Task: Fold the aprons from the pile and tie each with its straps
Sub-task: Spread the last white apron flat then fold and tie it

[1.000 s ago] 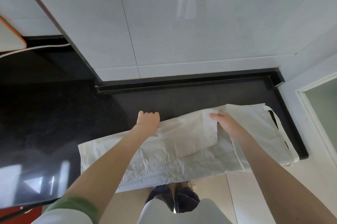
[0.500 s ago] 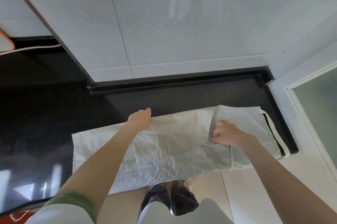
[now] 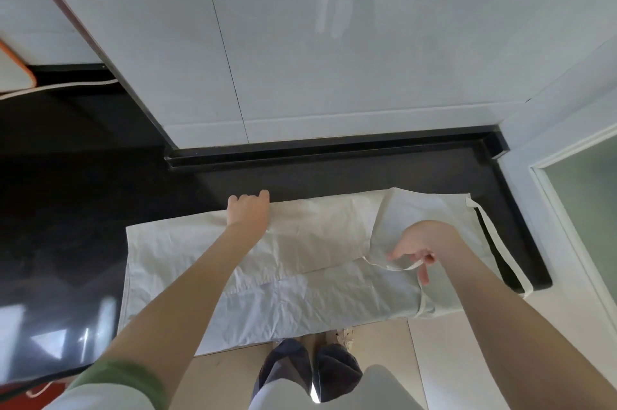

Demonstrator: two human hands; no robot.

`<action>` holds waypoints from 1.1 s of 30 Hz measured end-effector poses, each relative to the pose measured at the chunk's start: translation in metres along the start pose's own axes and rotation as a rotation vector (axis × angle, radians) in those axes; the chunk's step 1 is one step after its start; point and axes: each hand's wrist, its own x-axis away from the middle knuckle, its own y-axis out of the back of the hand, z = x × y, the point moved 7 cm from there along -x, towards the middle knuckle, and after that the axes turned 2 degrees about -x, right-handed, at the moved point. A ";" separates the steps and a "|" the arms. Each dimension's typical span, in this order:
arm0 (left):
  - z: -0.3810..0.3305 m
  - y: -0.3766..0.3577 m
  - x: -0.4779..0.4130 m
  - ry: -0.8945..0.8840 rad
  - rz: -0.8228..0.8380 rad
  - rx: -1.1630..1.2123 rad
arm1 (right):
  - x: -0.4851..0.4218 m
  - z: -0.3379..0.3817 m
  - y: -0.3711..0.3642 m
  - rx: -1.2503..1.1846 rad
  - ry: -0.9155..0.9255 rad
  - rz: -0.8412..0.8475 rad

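Apron: the white apron (image 3: 300,276) lay lengthwise across the black counter (image 3: 367,172) in the middle of the frame. One flap was folded over its far half and its near edge hung over the counter front.
Left hand: the left hand (image 3: 248,214) lay on the apron's far edge, centre left, fingers out and pressing the cloth down; it gripped nothing that showed.
Right hand: the right hand (image 3: 422,242), centre right, pinched a thin strap (image 3: 400,266) between thumb and fingers and held it just above the cloth.
Second strap: a second strap (image 3: 497,242) trailed off the apron's right end and over the counter's right edge.
Step in hand: this was probably gathering the strap before the next fold or the tie.
Doing it well: the left hand should stay pressing so the folded flap does not slide. The strap should be drawn out flat and untwisted, with no tug on the corner it is sewn to, and laid clear of the fold line. The second strap should come up before it slips to the floor.
Hidden: the pile of aprons was not in the frame. The right forearm covered part of the apron's right end, and where the pinched strap ran below the hand was hard to follow.
Unclear: whether the left fingertips hooked under the far edge could not be told. An orange-rimmed object (image 3: 13,72) at the left edge was cut off.
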 end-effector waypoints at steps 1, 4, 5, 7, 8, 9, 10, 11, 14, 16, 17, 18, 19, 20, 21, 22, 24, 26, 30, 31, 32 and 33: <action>0.003 0.000 -0.001 0.006 -0.007 0.001 | -0.001 0.001 0.003 -0.023 0.026 -0.029; 0.003 -0.001 -0.002 -0.019 -0.016 0.045 | 0.008 0.008 0.014 0.016 0.111 -0.162; 0.003 -0.001 -0.003 -0.031 -0.023 0.065 | 0.012 0.013 0.021 0.017 0.132 -0.232; 0.001 -0.001 -0.006 -0.068 -0.033 0.089 | 0.020 0.031 0.039 -0.043 0.209 -0.429; -0.001 -0.001 -0.008 -0.090 -0.028 0.091 | 0.022 0.042 0.049 -0.082 0.270 -0.551; -0.002 -0.002 -0.009 -0.118 -0.023 0.084 | 0.026 0.054 0.058 -0.117 0.341 -0.661; -0.003 -0.002 -0.010 -0.153 -0.020 0.080 | 0.031 0.066 0.065 -0.149 0.415 -0.732; -0.004 -0.002 -0.010 -0.194 -0.022 0.084 | 0.032 0.075 0.069 -0.171 0.470 -0.757; -0.002 0.001 -0.007 -0.304 -0.043 0.169 | 0.018 0.087 0.069 -0.198 0.485 -0.648; 0.000 0.006 -0.003 -0.345 -0.053 0.222 | 0.006 0.084 0.061 -0.279 0.470 -0.523; 0.003 0.007 -0.002 -0.348 -0.060 0.236 | 0.003 0.083 0.058 -0.342 0.475 -0.455; 0.006 0.010 -0.001 -0.341 -0.060 0.252 | 0.001 0.085 0.056 -0.383 0.482 -0.396; 0.007 0.012 0.000 -0.329 -0.051 0.272 | 0.000 0.085 0.054 -0.404 0.484 -0.345; 0.010 0.011 -0.001 -0.306 -0.026 0.296 | 0.000 0.087 0.053 -0.398 0.492 -0.318; 0.013 0.011 -0.002 -0.288 0.005 0.318 | 0.002 0.090 0.055 -0.379 0.502 -0.325; 0.014 0.013 -0.004 -0.274 0.030 0.335 | 0.003 0.092 0.060 -0.373 0.510 -0.365; 0.020 0.025 -0.007 -0.235 -0.004 0.298 | 0.006 0.098 0.077 -0.470 0.535 -0.495; 0.025 0.050 -0.012 -0.230 -0.364 0.083 | 0.010 0.102 0.100 -0.596 0.581 -0.668; 0.010 0.077 -0.010 -0.229 -0.705 -0.044 | 0.027 0.115 0.132 -0.826 0.756 -0.856; -0.003 0.069 -0.009 -0.294 -0.635 -0.012 | 0.027 0.117 0.134 -0.859 0.773 -0.843; -0.014 0.057 -0.008 -0.355 -0.560 0.049 | 0.024 0.120 0.131 -0.857 0.775 -0.808; -0.021 0.040 -0.010 -0.381 -0.430 0.129 | 0.019 0.122 0.126 -0.831 0.764 -0.767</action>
